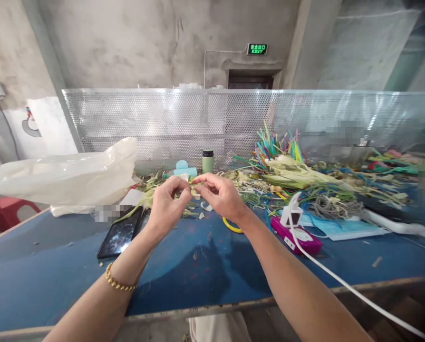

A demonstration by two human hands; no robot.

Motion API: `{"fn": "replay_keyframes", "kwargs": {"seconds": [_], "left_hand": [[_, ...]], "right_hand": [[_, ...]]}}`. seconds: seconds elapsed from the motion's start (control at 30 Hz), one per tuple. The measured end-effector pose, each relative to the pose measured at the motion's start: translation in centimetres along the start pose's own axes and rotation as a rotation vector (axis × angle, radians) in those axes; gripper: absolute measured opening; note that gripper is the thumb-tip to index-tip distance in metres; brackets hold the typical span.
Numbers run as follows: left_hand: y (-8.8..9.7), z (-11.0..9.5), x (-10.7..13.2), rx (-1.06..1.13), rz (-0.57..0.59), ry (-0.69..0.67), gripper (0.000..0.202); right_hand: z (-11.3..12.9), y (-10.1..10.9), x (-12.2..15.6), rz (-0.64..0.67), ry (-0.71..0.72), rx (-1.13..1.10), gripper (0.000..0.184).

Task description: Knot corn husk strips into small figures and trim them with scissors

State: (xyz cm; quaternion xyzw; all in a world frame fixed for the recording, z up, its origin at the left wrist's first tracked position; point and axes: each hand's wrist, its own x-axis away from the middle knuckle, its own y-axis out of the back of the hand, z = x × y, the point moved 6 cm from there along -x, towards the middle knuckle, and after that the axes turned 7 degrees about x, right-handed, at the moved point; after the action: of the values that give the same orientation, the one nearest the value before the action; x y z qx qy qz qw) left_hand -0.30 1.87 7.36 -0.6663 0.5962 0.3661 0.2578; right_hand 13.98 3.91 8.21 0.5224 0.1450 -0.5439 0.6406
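Observation:
Above the blue table (184, 275), my left hand (170, 202) and my right hand (221, 194) are raised close together, fingertips almost meeting. The thumb and forefinger of my left hand are pinched. On my right hand the fingers are curled in toward the thumb. Whatever lies between the fingertips is too small to make out. Behind my hands are scattered dried husk scraps (250, 179). A pale green husk strip (141, 202) lies just left of my left hand. Below my right wrist is a yellow ring-shaped piece (231, 226).
A dark phone (118, 237) and a large plastic bag (66, 178) are to the left. On the right are a purple power strip (296, 236) with a white cable, a blue face mask (355, 229), and bundled husks (294, 173). A green bottle (207, 161) stands before the perforated metal screen (155, 114).

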Motion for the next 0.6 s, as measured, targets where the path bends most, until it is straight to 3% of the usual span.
{"fn": "replay_keyframes", "kwargs": {"seconds": [0.13,0.2,0.43,0.6], "left_hand": [[-0.4,0.9,0.0,-0.094,0.062,0.081,0.004],[-0.5,1.3,0.0,-0.063,0.067,0.095,0.010],[-0.6,1.8,0.0,0.051,0.019,0.077,0.010],[-0.9,1.3,0.2,-0.011,0.037,0.008,0.017]], "right_hand": [[-0.3,-0.2,0.0,0.013,-0.042,-0.084,0.020],[-0.7,-0.1,0.0,0.001,-0.063,-0.083,0.021],[-0.5,0.6,-0.1,0.000,-0.118,-0.025,0.028],[-0.2,0.1,0.0,-0.024,-0.095,0.090,0.017]]}}
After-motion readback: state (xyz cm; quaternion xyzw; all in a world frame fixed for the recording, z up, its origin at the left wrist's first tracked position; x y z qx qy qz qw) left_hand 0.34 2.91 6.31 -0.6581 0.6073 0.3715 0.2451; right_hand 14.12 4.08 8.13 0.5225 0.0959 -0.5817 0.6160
